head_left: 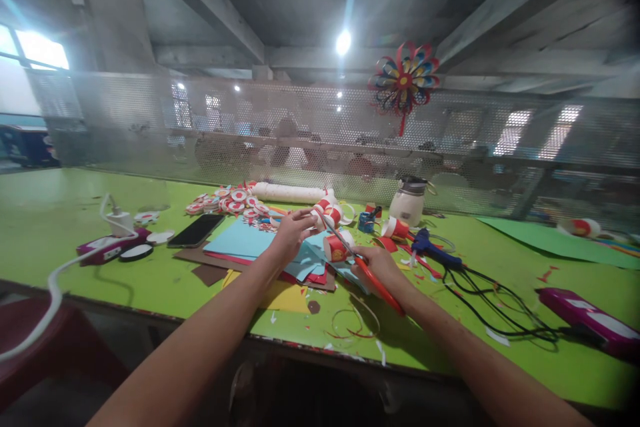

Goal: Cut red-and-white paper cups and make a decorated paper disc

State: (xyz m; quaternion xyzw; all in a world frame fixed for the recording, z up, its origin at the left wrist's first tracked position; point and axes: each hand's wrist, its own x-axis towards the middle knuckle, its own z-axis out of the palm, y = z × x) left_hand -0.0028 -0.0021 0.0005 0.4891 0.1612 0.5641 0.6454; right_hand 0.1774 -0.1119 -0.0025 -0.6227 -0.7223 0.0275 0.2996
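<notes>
My left hand (293, 235) is closed at the fingertips on a red and white paper cup (327, 213). In my right hand (376, 265) is a pair of scissors (379, 287) with orange handles. Their blades reach up and left to the cup's edge; whether they are cutting into it cannot be made out. Just below the blades, another red paper cup (336, 248) lies on its side. Under my left forearm are stacked sheets of light blue paper (240, 240), with red, brown and yellow sheets beneath.
Cut cup bottoms (235, 200) are piled near a white roll (293, 193). A phone (197, 231) lies left. A blue glue gun (436, 250) with a black cord, a beige kettle (407, 203) and purple power strips (585, 317) share the green table (500, 293). A perforated metal screen (325, 120) stands behind.
</notes>
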